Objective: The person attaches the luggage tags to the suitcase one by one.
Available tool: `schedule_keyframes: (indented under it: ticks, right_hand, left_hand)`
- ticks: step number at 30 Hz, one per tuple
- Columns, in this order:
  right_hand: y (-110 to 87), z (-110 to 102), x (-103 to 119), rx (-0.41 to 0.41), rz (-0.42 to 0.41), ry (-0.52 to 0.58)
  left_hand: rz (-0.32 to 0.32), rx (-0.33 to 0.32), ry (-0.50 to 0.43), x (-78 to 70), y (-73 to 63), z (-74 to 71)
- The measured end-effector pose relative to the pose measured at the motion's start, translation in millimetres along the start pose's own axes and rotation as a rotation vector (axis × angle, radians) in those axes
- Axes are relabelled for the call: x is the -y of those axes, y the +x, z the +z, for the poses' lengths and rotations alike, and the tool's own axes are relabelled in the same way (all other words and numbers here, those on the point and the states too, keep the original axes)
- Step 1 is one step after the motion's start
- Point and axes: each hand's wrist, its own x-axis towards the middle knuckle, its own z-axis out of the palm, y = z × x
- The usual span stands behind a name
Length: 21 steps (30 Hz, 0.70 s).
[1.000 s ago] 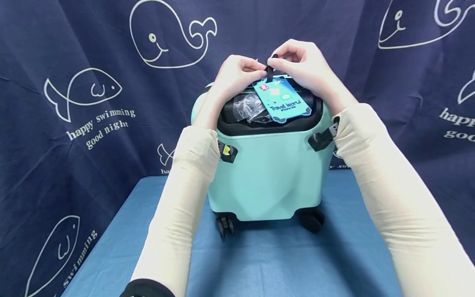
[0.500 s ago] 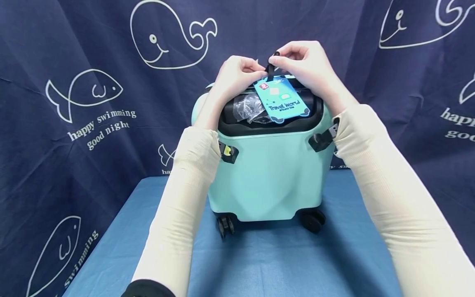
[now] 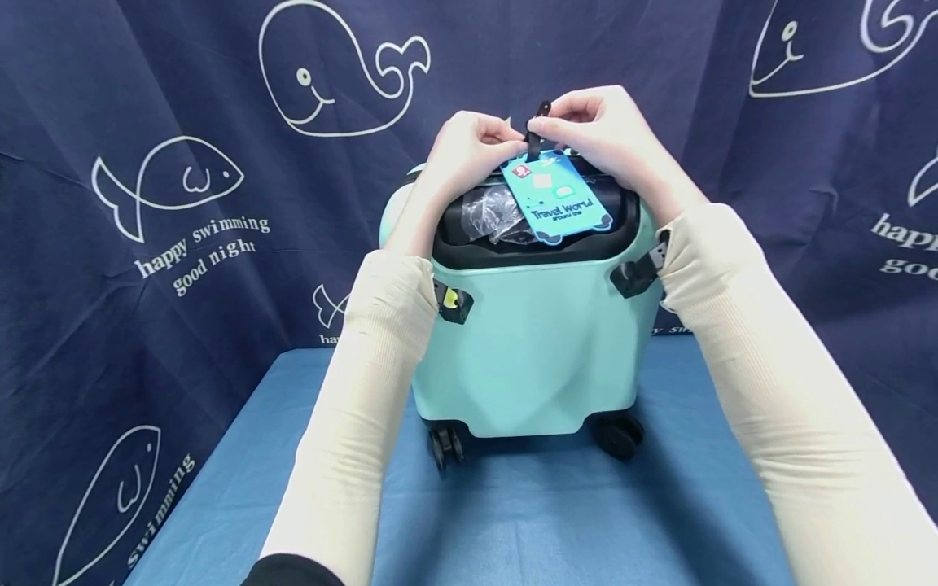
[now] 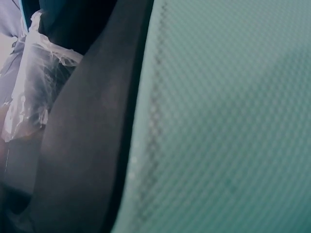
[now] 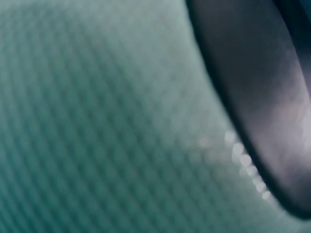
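Observation:
A mint-green suitcase [image 3: 538, 342] stands upright with its black top recess facing me. Over that recess lies a blue luggage tag [image 3: 560, 195] printed "Travel World", hung from a short black strap [image 3: 533, 148]. My left hand [image 3: 469, 155] pinches the strap between thumb and fingertips just above the tag. On the other side, my right hand [image 3: 604, 134] pinches the strap higher up between thumb and index finger, its dark tip poking out above. Both wrist views show mostly the shell's textured surface [image 4: 228, 116] and dark recess edge [image 5: 252, 82]; neither shows the strap.
Crinkled clear plastic wrap [image 3: 489, 213] covers part of the handle in the recess. Black caster wheels [image 3: 618, 435] rest on the blue tablecloth [image 3: 506, 521]. A navy curtain [image 3: 183, 81] with white whale and fish drawings hangs behind.
My right hand has come down slightly, and a bit more of the strap's tip shows above its fingers. My left hand, the tag and the suitcase have hardly moved.

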Motion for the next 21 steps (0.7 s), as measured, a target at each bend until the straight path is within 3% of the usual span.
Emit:
schedule_keyframes:
  ticks: [13,21]
  right_hand:
    - [1.2,-0.9,0.6,-0.007,0.006,0.035]
    - [0.7,-2.1,-1.4,-0.012,0.011,0.056]
  left_hand:
    - [-0.059,0.033,0.002,-3.9,1.5,-3.1]
    - [-0.023,0.027,0.052,-2.8,-0.6,-2.2]
